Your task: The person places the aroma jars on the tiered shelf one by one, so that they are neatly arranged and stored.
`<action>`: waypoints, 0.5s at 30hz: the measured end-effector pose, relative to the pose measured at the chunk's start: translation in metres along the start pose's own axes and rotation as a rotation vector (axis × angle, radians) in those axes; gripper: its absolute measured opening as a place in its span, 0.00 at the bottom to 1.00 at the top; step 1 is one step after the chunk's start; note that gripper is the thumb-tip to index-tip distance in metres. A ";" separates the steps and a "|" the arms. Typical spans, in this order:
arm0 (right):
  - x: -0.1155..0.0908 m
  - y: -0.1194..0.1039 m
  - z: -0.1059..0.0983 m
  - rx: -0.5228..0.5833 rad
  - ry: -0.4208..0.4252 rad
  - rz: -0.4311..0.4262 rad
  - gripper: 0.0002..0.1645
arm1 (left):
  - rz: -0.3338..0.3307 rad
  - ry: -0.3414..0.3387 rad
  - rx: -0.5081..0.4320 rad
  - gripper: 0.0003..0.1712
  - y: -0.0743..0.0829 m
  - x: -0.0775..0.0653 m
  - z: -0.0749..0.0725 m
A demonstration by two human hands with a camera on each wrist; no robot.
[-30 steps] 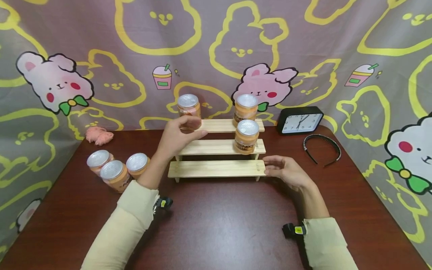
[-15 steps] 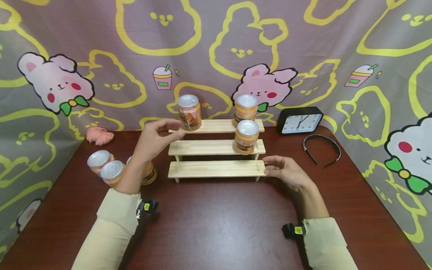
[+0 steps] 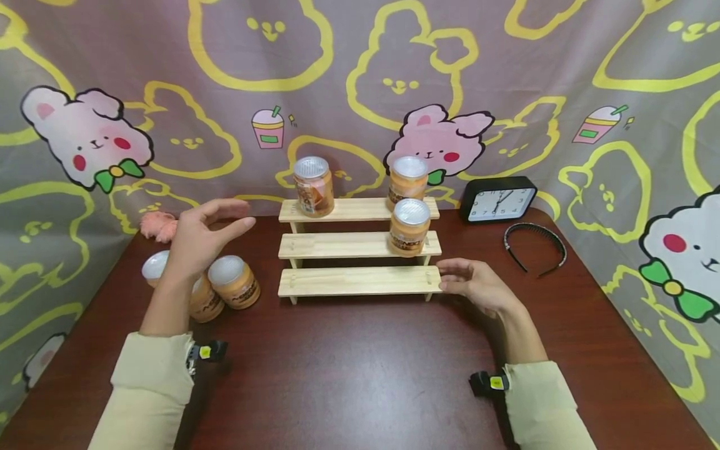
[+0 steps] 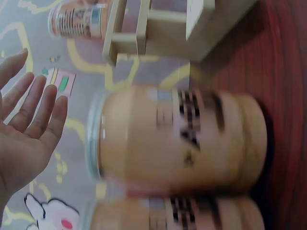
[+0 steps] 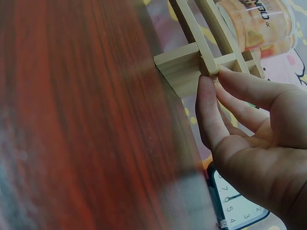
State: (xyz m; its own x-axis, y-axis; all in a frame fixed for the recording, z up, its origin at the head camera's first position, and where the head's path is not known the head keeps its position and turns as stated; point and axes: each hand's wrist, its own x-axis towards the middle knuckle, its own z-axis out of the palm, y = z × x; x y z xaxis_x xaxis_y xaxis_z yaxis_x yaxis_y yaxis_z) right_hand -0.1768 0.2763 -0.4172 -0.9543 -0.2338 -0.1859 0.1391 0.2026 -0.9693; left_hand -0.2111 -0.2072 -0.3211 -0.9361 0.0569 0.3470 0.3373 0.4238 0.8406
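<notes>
Fingers, left hand (image 3: 197, 240): loosely spread, holding nothing.
Top-left jar (image 3: 313, 192): upright on the wooden stand's (image 3: 332, 245) top tier (image 3: 362, 209).
Table jars (image 3: 235, 289): left hand raised near them, away from the stand since half a second ago.
Right hand (image 3: 478, 287): pinching bottom tier's (image 3: 360, 281) right end, unchanged.

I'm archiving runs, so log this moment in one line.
left hand: empty; right hand: pinches rack; jars: three on rack, three on table

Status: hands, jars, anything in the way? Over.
Left hand open, empty, near three jars on table. Right hand pinching right end of rack's bottom step. Three more jars on rack. Clock and headband right of rack, out of the way.
</notes>
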 end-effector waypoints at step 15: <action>0.000 0.000 -0.001 0.024 -0.002 0.009 0.31 | -0.208 0.186 0.109 0.26 -0.035 -0.023 -0.056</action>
State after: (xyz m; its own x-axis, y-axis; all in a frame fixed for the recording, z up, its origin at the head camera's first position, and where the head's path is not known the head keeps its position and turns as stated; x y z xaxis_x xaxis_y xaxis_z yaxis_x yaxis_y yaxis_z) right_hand -0.1772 0.2767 -0.4171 -0.9526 -0.2338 -0.1946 0.1537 0.1820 -0.9712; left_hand -0.1959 -0.2739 -0.3356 -0.9464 -0.2038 0.2505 0.1180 0.5038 0.8557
